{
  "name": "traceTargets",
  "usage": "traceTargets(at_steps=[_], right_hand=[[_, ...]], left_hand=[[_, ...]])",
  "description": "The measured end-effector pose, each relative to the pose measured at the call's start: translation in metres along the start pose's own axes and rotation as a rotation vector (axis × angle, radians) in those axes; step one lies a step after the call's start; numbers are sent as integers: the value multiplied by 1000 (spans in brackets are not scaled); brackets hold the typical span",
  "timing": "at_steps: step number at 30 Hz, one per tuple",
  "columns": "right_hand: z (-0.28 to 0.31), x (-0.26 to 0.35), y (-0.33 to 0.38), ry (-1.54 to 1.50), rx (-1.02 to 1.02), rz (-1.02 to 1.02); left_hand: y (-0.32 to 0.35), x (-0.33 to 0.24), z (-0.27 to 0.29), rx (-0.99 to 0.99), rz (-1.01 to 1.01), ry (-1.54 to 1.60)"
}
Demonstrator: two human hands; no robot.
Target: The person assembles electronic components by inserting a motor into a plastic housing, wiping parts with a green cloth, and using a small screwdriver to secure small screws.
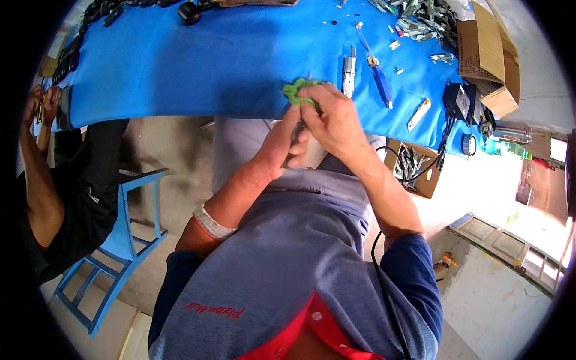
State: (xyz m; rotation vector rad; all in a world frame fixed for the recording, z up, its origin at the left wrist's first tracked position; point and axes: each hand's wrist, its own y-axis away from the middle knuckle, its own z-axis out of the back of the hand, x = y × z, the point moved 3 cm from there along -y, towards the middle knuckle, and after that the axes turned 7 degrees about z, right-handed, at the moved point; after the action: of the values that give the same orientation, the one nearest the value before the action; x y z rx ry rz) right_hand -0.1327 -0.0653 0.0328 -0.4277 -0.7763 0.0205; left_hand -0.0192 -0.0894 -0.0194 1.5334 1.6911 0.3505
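The right hand (337, 117) curls over green cloth (291, 92) beside the left hand (283, 143).

At upper centre the cloth (292, 92) is bright green, the tablecloth (210, 66) along the top blue, the lower-left chair (123, 240) light blue

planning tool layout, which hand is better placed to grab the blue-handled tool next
Right, likely: the right hand is nearer the blue-handled tool, while the left hand sits farther left. The right hand also touches the crumpled green material, so it may need freeing.
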Motion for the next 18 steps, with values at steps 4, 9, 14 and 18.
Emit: traceTargets(at_steps=[4, 9, 14, 18], right_hand=[[24, 1, 6, -38, 186, -263], [27, -6, -12, -60, -138, -217], [-2, 4, 5, -65, -32, -116], [19, 2, 20, -65, 107, -191]], left_hand=[[-7, 12, 20, 77, 27, -57], [-9, 8, 15, 105, 5, -29], [-3, 4, 6, 81, -30, -13], [-7, 6, 12, 97, -21, 2]])
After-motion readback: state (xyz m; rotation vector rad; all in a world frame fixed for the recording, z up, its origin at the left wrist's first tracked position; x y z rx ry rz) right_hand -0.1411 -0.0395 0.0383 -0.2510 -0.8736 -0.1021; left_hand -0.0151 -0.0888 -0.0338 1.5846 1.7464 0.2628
